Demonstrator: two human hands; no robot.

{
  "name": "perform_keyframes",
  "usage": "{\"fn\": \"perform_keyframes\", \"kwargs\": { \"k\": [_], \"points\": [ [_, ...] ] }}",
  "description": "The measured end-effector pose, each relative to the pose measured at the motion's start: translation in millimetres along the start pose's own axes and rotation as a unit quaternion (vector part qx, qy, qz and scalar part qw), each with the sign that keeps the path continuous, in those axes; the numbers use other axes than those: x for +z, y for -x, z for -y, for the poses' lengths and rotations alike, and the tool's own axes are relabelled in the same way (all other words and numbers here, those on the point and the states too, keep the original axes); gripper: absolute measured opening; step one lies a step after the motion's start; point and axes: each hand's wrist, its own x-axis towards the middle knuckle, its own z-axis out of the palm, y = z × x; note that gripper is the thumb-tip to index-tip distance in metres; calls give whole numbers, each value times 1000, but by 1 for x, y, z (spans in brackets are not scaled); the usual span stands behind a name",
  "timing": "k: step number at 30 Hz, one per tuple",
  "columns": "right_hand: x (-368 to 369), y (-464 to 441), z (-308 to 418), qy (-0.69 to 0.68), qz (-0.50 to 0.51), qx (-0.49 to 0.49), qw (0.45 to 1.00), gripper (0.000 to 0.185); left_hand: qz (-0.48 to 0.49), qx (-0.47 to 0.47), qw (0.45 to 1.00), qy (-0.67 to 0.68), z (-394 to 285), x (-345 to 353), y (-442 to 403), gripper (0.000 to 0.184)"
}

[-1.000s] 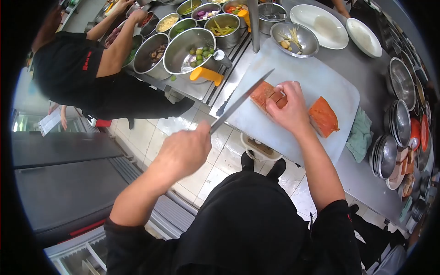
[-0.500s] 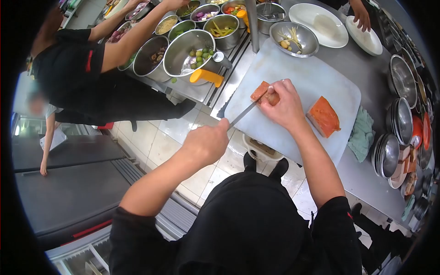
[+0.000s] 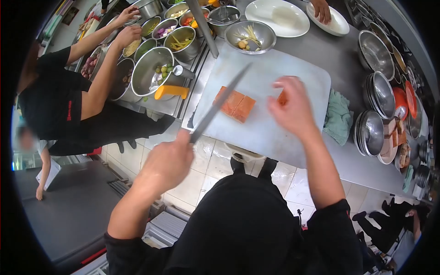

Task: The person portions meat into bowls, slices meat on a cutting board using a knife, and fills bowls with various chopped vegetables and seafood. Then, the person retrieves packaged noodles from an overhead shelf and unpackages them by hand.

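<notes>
My left hand (image 3: pixel 167 160) is closed round the handle of a long knife (image 3: pixel 224 98), whose blade points up and away across the white cutting board (image 3: pixel 243 137). Beside and partly behind the blade lies a block of orange-red meat (image 3: pixel 240 107) with a cut line across it. A second piece of the same meat (image 3: pixel 283 97) shows between the thumb and fingers of my right hand (image 3: pixel 293 107). That hand is blurred, its thumb and fingers apart, and it hides most of the piece. Whether it touches the meat is unclear.
A metal bowl (image 3: pixel 250 34) with pale strips stands at the board's far edge. A green cloth (image 3: pixel 338 117) lies to the right, near stacked metal bowls (image 3: pixel 370 133). At left, a co-worker (image 3: pixel 55 96) reaches over several ingredient containers. Another person's hand (image 3: pixel 322 10) rests at a white plate (image 3: pixel 337 25).
My left hand has lifted the knife off the meat and turned its blade away. My right hand has left the cut block and moved over the second piece. The view has shifted.
</notes>
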Motion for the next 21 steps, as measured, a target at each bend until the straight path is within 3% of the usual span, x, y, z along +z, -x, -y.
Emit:
{"fn": "perform_keyframes", "kwargs": {
  "k": [4, 7, 11, 14, 17, 21],
  "points": [
    [-41, 11, -36, -2, 94, 106, 990, 31, 30, 89, 996, 0, -52, 12, -20, 15],
    [-41, 14, -41, -22, 115, 108, 987, 30, 72, 110, 991, -33, -76, 17, -35, 15],
    [-34, 18, -54, -84, 101, 91, 987, 30, 178, 2, 978, -105, -109, -14, -28, 21],
    [-30, 20, -61, -103, 103, 84, 986, 30, 160, 22, 983, -87, -125, 2, -55, 23],
    [-30, 21, -66, -108, 80, 55, 989, 29, 144, -28, 986, -80, -155, 28, -89, 26],
    [-24, 25, -70, -110, 58, 39, 991, 30, 188, -42, 976, -106, -135, 10, -43, 26]
  ]
}}
